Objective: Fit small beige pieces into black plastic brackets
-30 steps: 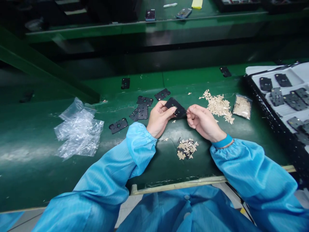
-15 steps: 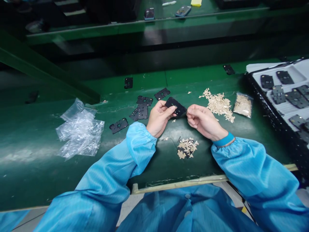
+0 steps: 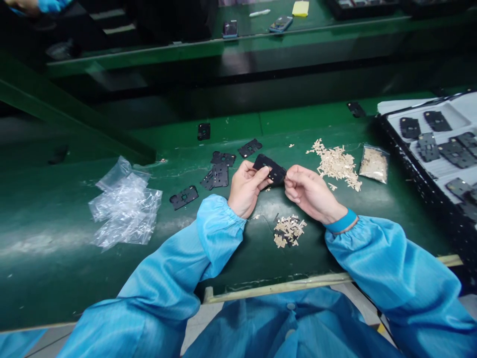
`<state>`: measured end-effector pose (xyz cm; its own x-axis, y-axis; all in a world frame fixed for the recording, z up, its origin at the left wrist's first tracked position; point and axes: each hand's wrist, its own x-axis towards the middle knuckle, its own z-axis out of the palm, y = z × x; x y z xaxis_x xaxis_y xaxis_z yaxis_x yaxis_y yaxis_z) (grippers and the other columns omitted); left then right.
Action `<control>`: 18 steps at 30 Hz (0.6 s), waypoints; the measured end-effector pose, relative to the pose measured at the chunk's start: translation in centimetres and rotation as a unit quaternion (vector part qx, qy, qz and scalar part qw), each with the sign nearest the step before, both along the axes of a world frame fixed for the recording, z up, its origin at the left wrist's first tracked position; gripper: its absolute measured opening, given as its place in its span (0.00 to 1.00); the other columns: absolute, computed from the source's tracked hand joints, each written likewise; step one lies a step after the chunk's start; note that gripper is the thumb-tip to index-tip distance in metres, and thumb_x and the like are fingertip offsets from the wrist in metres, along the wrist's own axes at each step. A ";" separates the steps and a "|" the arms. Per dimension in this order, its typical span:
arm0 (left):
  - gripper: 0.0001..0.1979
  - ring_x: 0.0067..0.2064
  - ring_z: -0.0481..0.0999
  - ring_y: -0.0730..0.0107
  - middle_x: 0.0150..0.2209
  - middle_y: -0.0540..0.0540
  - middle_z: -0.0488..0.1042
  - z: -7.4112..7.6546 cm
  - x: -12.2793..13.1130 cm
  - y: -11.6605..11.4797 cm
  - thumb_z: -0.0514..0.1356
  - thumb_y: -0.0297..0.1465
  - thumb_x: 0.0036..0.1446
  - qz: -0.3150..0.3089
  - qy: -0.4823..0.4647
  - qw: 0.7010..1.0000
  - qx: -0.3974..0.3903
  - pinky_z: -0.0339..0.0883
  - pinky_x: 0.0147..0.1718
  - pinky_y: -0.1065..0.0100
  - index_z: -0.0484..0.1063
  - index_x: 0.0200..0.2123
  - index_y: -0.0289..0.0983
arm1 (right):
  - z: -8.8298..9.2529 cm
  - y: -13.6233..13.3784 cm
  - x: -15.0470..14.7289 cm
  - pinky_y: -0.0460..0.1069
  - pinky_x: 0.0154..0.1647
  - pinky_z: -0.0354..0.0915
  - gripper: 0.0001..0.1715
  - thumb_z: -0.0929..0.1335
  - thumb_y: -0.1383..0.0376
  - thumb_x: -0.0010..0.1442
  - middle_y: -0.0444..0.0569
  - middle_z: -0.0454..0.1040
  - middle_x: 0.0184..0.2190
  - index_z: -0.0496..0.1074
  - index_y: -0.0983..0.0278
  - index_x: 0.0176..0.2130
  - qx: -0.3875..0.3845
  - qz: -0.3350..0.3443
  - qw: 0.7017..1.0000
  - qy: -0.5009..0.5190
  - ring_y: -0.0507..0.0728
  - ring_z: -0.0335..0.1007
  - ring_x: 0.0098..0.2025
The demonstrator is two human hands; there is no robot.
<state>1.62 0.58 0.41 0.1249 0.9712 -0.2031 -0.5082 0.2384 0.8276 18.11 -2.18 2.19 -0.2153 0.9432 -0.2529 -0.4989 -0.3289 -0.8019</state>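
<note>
My left hand grips a small black plastic plate between thumb and fingers, just above the green bench. Curled at the plate's right end, my right hand presses its fingertips together against that edge; what they pinch, if anything, is too small to make out. A small heap of beige strips lies on the bench right below both hands. Both arms wear blue sleeves.
Several loose black plates lie left of my hands, and crumpled clear bags farther left. A larger beige pile and a small filled bag sit to the right. A black tray of plates stands at far right. Phones lie on the far bench.
My right hand has closed in on the plate's right end, and both hands with the plate have shifted slightly left. The view has tipped a little.
</note>
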 end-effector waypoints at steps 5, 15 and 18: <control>0.27 0.35 0.80 0.78 0.33 0.54 0.78 0.0 0.1 -0.1 0.79 0.38 0.42 0.004 -0.008 1.000 0.000 0.77 0.37 0.74 0.64 0.33 0.37 | -0.3 -0.2 -0.7 0.44 0.20 0.52 0.16 0.76 0.61 0.59 0.37 0.65 0.23 0.67 0.62 0.31 0.009 -0.022 1.000 0.003 0.45 0.57 0.19; 0.26 0.34 0.80 0.79 0.34 0.54 0.79 -0.1 0.0 0.0 0.78 0.36 0.43 0.003 -0.014 1.000 -0.006 0.78 0.36 0.75 0.63 0.33 0.37 | -0.5 0.3 0.1 0.44 0.18 0.53 0.16 0.76 0.57 0.59 0.38 0.67 0.24 0.70 0.63 0.34 -0.012 -0.021 0.999 -0.035 0.46 0.61 0.20; 0.26 0.35 0.80 0.78 0.34 0.53 0.79 -0.2 0.0 0.0 0.78 0.36 0.43 -0.004 -0.002 1.000 0.002 0.78 0.36 0.75 0.65 0.33 0.37 | -0.8 0.6 0.1 0.44 0.20 0.56 0.16 0.74 0.54 0.62 0.40 0.69 0.27 0.72 0.64 0.37 0.002 -0.029 1.000 0.001 0.47 0.64 0.23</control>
<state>1.58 0.60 0.19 0.1327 0.9712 -0.1978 -0.5099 0.2380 0.8266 18.18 -1.59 1.44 -0.1599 0.9551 -0.2493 -0.5191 -0.2962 -0.8017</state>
